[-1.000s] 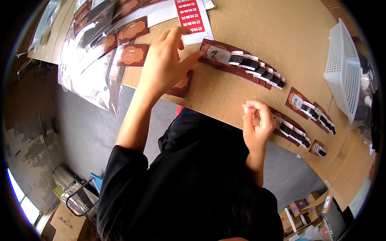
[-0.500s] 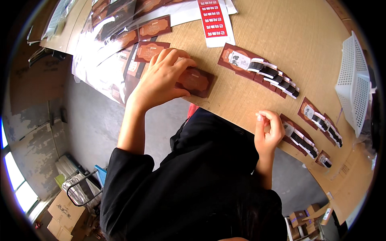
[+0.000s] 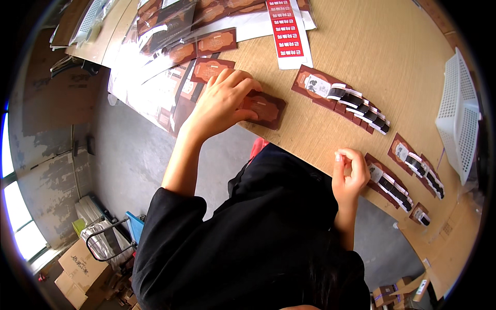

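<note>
My left hand (image 3: 219, 103) is at the table's near edge, its thumb and fingers closed on the left end of a dark brown printed card (image 3: 269, 110). The card lies flat on the wood. Just beyond my fingers is a lighter brown card (image 3: 211, 70). Over the near edge, further right, my right hand (image 3: 351, 173) is held with its fingers curled toward the thumb; whatever they may hold is too small to make out. Close beside it sits an overlapping row of brown cards with black-and-white pieces (image 3: 391, 188).
Clear plastic sheeting (image 3: 137, 85) and more brown cards (image 3: 217, 41) cover the left. A red-and-white label strip (image 3: 287, 36) lies at the far middle. Overlapping card rows (image 3: 341, 98) fan rightward, toward a white perforated basket (image 3: 459, 116). Cartons (image 3: 82, 268) stand on the floor at lower left.
The whole view has shifted slightly, so the table and cards appear further right and lower. Both hands keep nearly the same pose and place; the left still grips the dark card.
</note>
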Motion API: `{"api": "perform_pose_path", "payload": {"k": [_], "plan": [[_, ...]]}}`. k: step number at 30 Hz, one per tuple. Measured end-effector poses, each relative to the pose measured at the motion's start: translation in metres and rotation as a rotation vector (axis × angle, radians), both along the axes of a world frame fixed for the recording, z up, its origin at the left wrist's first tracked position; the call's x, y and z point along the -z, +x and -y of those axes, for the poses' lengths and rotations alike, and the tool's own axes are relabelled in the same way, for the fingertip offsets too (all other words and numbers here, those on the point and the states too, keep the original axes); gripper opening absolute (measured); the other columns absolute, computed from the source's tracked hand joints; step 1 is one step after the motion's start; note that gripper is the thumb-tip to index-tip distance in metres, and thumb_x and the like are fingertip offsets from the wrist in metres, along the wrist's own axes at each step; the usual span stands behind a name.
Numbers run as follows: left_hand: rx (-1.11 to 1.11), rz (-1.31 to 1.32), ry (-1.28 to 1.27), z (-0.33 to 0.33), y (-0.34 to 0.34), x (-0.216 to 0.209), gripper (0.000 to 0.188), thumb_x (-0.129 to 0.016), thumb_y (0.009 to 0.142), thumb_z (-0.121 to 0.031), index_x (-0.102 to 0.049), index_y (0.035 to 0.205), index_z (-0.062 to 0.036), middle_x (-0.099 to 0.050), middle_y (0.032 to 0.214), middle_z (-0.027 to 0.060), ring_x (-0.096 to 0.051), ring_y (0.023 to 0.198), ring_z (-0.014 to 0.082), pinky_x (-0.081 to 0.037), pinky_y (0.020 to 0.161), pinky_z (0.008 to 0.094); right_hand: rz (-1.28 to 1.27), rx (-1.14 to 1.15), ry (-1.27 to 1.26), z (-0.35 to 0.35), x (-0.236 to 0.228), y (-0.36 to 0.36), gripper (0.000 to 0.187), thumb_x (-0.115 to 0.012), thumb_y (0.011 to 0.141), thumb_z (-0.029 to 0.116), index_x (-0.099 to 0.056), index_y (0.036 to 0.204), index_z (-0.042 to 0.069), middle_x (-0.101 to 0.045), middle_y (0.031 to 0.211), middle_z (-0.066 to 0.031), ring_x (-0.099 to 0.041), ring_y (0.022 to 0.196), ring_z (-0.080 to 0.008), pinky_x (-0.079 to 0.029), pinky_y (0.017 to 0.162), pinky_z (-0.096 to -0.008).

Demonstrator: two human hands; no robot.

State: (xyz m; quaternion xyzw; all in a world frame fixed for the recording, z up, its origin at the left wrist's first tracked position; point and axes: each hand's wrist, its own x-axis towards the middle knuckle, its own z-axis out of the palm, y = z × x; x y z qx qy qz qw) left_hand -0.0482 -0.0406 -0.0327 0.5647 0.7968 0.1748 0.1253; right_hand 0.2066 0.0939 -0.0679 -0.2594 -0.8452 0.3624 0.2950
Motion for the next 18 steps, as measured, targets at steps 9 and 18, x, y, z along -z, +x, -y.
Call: {"api": "perform_pose_path", "payload": {"k": [9,18], "plan": [[0.117,0.08,0.038,-0.012,-0.016,0.008,0.033,-0.071,0.06,-0.012,-0.053,0.087,-0.0058,-0.051,0.09,0.0067,-0.047,0.089,0.0245,-0.038,0.081,0.0337,-0.009,0.003,0.002,0.001,0.001,0.001,0.009,-0.056,0.074,-0.004,-0.054,0.083,0.0,-0.055,0.07,-0.0081,-0.05,0.054,-0.0171,-0.041,0.05,-0.0261],[0.021,0.461,0.051,-0.01,-0.025,0.002,0.021,-0.064,0.07,-0.006,-0.05,0.084,-0.0007,-0.05,0.075,0.0091,-0.051,0.074,0.0198,-0.041,0.067,0.029,-0.039,0.001,0.001,0.001,0.003,0.001,0.008,-0.056,0.074,-0.002,-0.054,0.081,0.001,-0.055,0.069,-0.0078,-0.05,0.053,-0.0179,-0.041,0.05,-0.0271]]}}
